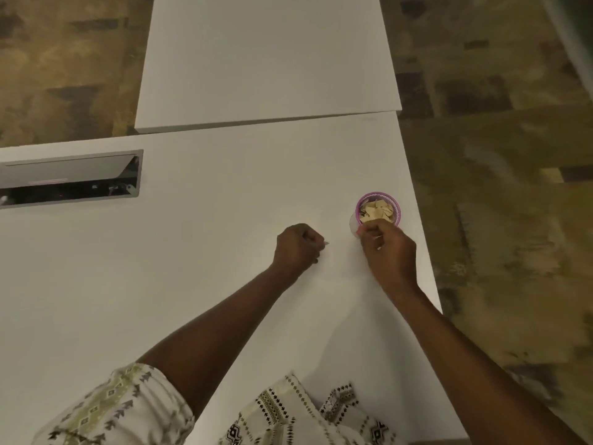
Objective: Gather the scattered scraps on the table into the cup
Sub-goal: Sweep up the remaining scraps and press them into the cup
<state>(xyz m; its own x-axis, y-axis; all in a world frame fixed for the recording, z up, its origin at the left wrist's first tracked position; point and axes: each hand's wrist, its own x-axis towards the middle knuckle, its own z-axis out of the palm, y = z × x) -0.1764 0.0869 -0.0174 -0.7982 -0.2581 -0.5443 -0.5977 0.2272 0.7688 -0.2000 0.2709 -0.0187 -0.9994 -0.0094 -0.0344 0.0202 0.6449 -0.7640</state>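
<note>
Your left hand (300,248) is fisted on a pale scrap (326,243), just left of the pink-rimmed clear plastic cup (378,194) of beige paper scraps (377,211). Your right hand (388,252) curls at the cup's near rim, nearer it; what it grips I cannot tell

I'm looking down on a white table (192,284), its top plain and matte. At 12 o'clock a 2nd white table (266,59) butts against its far edge, and that top sits a little higher. At 9 o'clock a metal cable hatch (70,178) is let into the near top, its flap tilted open over a dark well. At 3 o'clock, close to the right edge, 1 cup (378,194) with a purple rim stands upright on the top, filled with pale scraps (377,211). Both tables stand on mottled brown carpet (497,187).
</note>
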